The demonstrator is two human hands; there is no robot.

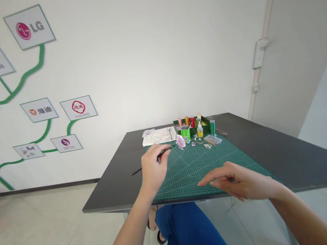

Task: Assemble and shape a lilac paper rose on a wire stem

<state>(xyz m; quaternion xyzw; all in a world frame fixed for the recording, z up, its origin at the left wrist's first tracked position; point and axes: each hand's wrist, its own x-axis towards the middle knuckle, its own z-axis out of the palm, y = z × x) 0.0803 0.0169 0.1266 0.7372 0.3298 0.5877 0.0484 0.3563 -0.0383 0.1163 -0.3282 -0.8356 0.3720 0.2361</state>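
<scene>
My left hand [152, 167] is closed in a pinch above the left part of the green cutting mat [186, 172]. It grips a thin dark stem [168, 149] with a pale lilac artificial flower [180, 141] at its far end. A slim black rod [136, 171] sticks out on the other side of this hand; whether it is one piece with the stem is hidden by the fingers. Over the mat's front edge hovers my right hand [237, 181], palm down, fingers stretched out and loosely parted, with nothing in them.
At the table's back stand a dark green box [206, 129] with thread spools, a bright green can [185, 133], a small yellow bottle [200, 130] and a green spool [212, 127]. White-handled scissors [207, 146], a clear plastic case [213, 140] and white sheets [158, 136] lie nearby.
</scene>
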